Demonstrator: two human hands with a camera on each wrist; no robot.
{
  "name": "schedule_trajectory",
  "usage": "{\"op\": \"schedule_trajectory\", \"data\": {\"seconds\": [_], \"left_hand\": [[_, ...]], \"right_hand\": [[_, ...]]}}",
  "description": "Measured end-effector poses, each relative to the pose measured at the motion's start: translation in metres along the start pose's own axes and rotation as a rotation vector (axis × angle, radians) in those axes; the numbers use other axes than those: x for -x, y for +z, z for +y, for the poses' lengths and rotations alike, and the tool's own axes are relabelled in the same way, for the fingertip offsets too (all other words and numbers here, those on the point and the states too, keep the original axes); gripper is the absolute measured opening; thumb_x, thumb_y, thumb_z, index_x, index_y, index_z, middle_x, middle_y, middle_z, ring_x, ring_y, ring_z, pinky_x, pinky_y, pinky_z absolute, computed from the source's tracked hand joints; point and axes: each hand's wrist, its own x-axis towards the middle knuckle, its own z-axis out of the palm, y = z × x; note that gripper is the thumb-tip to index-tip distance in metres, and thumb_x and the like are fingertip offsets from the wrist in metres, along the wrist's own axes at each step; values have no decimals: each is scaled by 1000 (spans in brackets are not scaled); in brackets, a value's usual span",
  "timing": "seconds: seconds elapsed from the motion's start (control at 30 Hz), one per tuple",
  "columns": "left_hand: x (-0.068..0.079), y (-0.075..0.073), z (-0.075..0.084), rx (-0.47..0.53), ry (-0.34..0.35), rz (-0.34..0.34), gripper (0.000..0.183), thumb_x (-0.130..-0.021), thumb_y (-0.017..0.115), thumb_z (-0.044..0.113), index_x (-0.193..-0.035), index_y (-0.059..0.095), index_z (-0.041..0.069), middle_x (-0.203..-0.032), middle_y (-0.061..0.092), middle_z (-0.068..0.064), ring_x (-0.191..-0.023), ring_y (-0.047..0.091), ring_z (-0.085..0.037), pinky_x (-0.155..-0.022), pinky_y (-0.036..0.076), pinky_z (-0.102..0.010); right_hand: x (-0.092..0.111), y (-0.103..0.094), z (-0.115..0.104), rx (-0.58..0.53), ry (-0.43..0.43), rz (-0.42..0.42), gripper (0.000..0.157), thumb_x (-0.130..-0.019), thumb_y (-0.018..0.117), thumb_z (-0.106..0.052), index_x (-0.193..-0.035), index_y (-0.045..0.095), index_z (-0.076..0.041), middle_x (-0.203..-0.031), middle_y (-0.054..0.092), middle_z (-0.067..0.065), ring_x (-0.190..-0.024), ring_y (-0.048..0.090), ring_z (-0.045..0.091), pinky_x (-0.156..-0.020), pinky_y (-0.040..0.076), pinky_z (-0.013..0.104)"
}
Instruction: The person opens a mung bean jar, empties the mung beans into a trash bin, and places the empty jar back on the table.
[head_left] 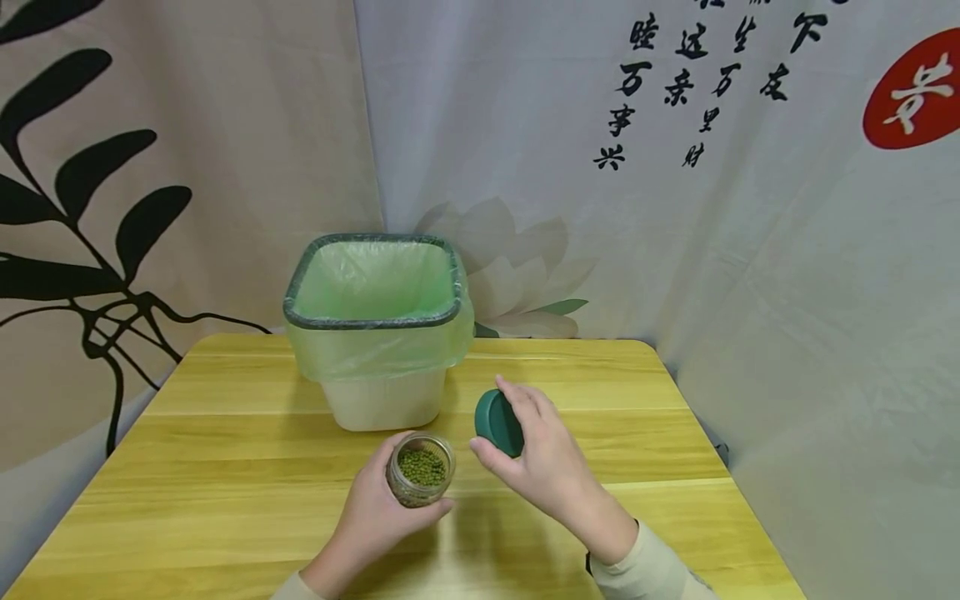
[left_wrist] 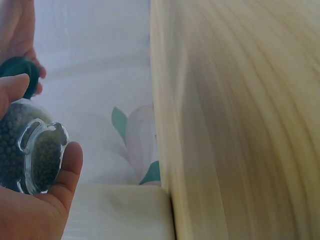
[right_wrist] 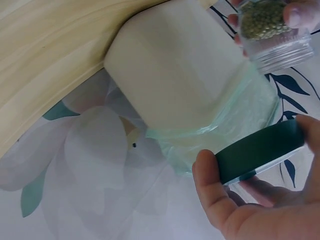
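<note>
A clear jar (head_left: 420, 469) partly filled with small green beans (head_left: 422, 467) is gripped by my left hand (head_left: 382, 508), fingers and thumb around its sides. Its mouth is uncovered and faces up toward the head camera. To the right, my right hand (head_left: 547, 458) pinches a dark green screw lid (head_left: 498, 423) by its rim, on edge and apart from the jar. In the right wrist view the lid (right_wrist: 262, 151) sits between thumb and fingers, with the jar's threaded neck (right_wrist: 285, 55) beyond it. The left wrist view shows the beans through the jar's base (left_wrist: 46, 157).
Behind the hands a pale bin (head_left: 386, 400) lined with a light green bag (head_left: 375, 350) stands on the wooden table (head_left: 187, 467). Printed cloth (head_left: 510, 108) hangs behind the table's far edge and along its sides.
</note>
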Motion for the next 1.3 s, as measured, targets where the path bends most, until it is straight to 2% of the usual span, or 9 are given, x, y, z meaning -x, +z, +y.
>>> {"op": "schedule_trajectory", "data": {"seconds": [0.17,0.47,0.8,1.13,1.3], "left_hand": [[1,-4,0,-34,-9,26,94,-64,106,35,-144,56,26,-134,70,5,-120,66,-15,-101,56,-38],[6,-14,-2,-77,-15,47,95,-64,105,38,-145,56,27,-136,69,4,-123,64,-15,-104,56,-41],[11,-29,-3,-89,-70,84,93,-68,104,38,-145,56,23,-135,70,-1,-123,65,-20,-101,56,-41],[14,-37,-4,-128,-76,115,92,-68,103,38,-145,56,20,-136,70,-4,-124,66,-25,-102,54,-50],[15,-38,-4,-131,-90,116,92,-69,103,39,-146,55,22,-137,70,-3,-124,66,-25,-102,55,-50]], "right_hand": [[1,-2,10,28,41,-3,81,-91,84,-45,-159,51,-14,-149,59,18,-132,63,36,-100,63,50],[3,-6,34,88,143,-30,80,-91,82,-49,-158,52,-16,-151,59,18,-133,62,40,-100,62,55],[2,-7,79,119,280,-49,79,-93,79,-50,-158,52,-13,-152,57,22,-131,60,45,-92,63,55],[-1,3,123,151,365,-102,82,-97,74,-53,-161,47,-9,-154,55,27,-133,57,49,-100,59,61],[-1,11,138,181,396,-150,83,-98,73,-54,-161,46,-8,-153,55,29,-133,57,51,-103,57,64]]}}
